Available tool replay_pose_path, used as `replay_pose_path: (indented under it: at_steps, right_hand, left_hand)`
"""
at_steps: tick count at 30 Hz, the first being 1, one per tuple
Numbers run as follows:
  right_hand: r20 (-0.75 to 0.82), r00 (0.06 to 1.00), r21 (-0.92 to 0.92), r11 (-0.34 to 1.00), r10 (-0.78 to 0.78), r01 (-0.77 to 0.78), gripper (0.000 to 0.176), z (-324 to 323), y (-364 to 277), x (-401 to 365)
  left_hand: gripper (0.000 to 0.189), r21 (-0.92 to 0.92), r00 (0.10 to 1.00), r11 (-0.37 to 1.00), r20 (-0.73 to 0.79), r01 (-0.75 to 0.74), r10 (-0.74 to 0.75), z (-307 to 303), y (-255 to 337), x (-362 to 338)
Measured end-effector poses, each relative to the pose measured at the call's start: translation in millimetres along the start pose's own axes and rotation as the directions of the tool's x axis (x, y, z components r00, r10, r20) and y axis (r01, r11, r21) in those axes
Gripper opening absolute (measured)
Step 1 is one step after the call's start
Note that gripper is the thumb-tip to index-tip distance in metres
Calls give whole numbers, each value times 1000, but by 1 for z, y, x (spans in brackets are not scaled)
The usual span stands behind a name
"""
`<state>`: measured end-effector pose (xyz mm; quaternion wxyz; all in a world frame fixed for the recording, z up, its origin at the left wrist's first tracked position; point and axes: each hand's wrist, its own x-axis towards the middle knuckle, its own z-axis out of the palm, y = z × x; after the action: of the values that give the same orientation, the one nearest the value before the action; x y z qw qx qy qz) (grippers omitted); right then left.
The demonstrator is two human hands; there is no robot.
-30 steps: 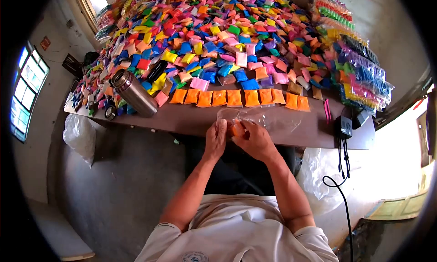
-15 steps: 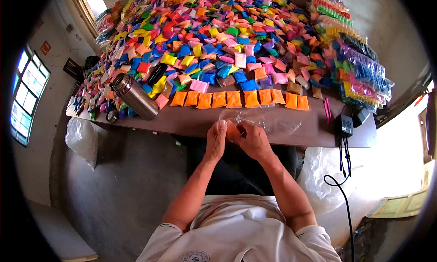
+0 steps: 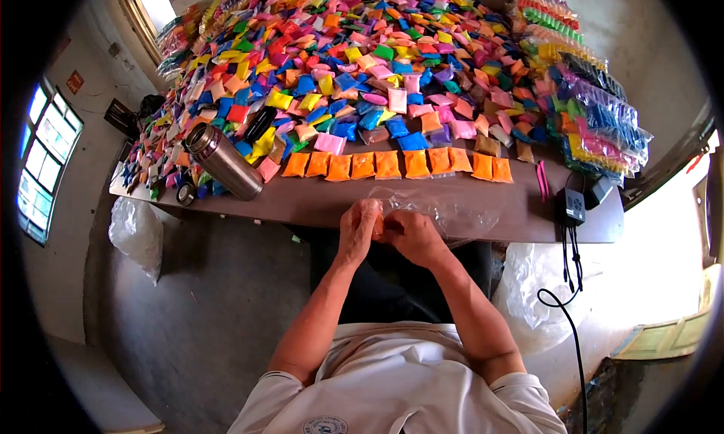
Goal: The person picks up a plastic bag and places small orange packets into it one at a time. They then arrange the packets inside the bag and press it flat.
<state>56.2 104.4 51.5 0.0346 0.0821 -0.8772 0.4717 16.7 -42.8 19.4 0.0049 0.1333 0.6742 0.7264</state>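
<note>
At the table's front edge, my left hand point(image 3: 359, 229) and my right hand point(image 3: 413, 236) are close together, fingers closed around a small orange packet point(image 3: 378, 227) that is mostly hidden between them. Just behind them a clear plastic bag point(image 3: 460, 208) lies crumpled on the table point(image 3: 317, 200). Beyond it, several orange packets point(image 3: 388, 165) lie in a row.
A large heap of colourful packets point(image 3: 362, 64) covers the table's back. On the left a steel flask point(image 3: 224, 161) leans beside a round lid point(image 3: 185, 193). Bagged packets point(image 3: 603, 117), pink sticks point(image 3: 542, 180) and a black device with cables point(image 3: 571, 208) are at right.
The orange packet has turned and is more hidden between my hands. My right hand has shifted slightly left and down, and the fingers of my left hand have curled in more.
</note>
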Motion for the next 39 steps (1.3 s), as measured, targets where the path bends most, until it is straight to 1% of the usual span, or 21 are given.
replay_pose_path:
  at_steps: [5, 8, 10, 11, 12, 14, 15, 16, 18, 19, 21, 22, 23, 26, 28, 29, 31, 32, 34, 37, 39]
  right_hand:
    - [-77, 992, -33, 994, -104, 101, 9, 16, 9, 2]
    - [-117, 985, -2, 992, -129, 129, 7, 11, -2, 2]
    - [-133, 983, -27, 992, -125, 122, 6, 13, -2, 5]
    - [-131, 982, -26, 991, -134, 131, 7, 13, -4, 6]
    - [-142, 982, -32, 992, -127, 124, 7, 14, -5, 9]
    - [-116, 983, -16, 990, -139, 138, 8, 21, -3, 15]
    - [-80, 983, -49, 986, -166, 162, 8, 22, -7, 19]
    - [-91, 982, -52, 986, -163, 159, 8, 19, -11, 16]
    - [-160, 968, -110, 978, -196, 179, 8, 12, -26, 8]
    - [-203, 953, -142, 969, -227, 201, 4, 2, -32, 4]
    - [-421, 873, 1, 962, -247, 272, 7, -31, -46, -14]
    - [-512, 836, -56, 978, -199, 199, 6, -49, -41, -20]
    - [-691, 650, -201, 948, -316, 247, 7, -65, -28, -20]
    - [-886, 372, -287, 957, -278, 31, 11, -117, 17, -10]
    - [-925, 353, -171, 984, -141, -56, 23, -137, 56, -9]
    - [-923, 357, -174, 983, -144, -53, 23, -144, 80, -9]
    - [-782, 619, -346, 880, -78, -326, 38, -151, 124, -6]
    - [-780, 621, -347, 880, -78, -325, 38, -149, 134, -2]
    - [-638, 763, -485, 823, -103, -295, 49, -145, 137, 3]
    - [-614, 786, -486, 819, -72, -305, 41, -144, 141, 3]
    - [-603, 795, -470, 835, -67, -286, 30, -147, 142, 4]
  left_hand:
    - [34, 135, 999, 990, -19, -29, 32, -1, -10, 4]
    - [31, 37, 998, 998, -56, 43, -41, 2, -7, 2]
    - [31, 71, 993, 997, -111, -40, 47, 0, -11, 7]
    - [31, -14, 989, 996, -123, 85, -86, -1, -6, 5]
    - [30, 17, 984, 992, -128, 128, -125, -4, 0, 7]
    - [29, 56, 988, 998, -152, 38, -29, -11, -4, 16]
    - [30, -8, 987, 995, -129, 95, -95, -14, 1, 18]
    - [30, -86, 989, 994, -130, 62, -73, -15, -1, 22]
    - [29, 59, 995, 996, -81, 66, -61, -24, 6, 23]
    - [29, 59, 995, 996, -76, 67, -62, -27, 5, 23]
    - [33, 0, 989, 993, -95, 116, -115, -33, 3, 21]
    - [33, -2, 988, 993, -98, 116, -115, -34, 3, 20]
    - [33, 22, 992, 995, -82, 99, -97, -35, 4, 19]
    - [32, 58, 995, 995, -69, 77, -73, -35, 3, 16]
    - [31, 74, 995, 995, -72, 68, -63, -35, 1, 16]
    - [31, 68, 995, 996, -81, 54, -49, -34, -3, 16]
    - [31, 61, 995, 997, -94, 42, -36, -33, -5, 15]
    - [31, 63, 995, 997, -93, 47, -41, -33, -2, 15]
    - [31, 69, 994, 996, -94, 55, -48, -32, -1, 15]
    - [31, 76, 994, 996, -100, 39, -32, -33, -2, 16]
    - [39, 108, 994, 990, -56, 95, -90, -38, -4, 16]
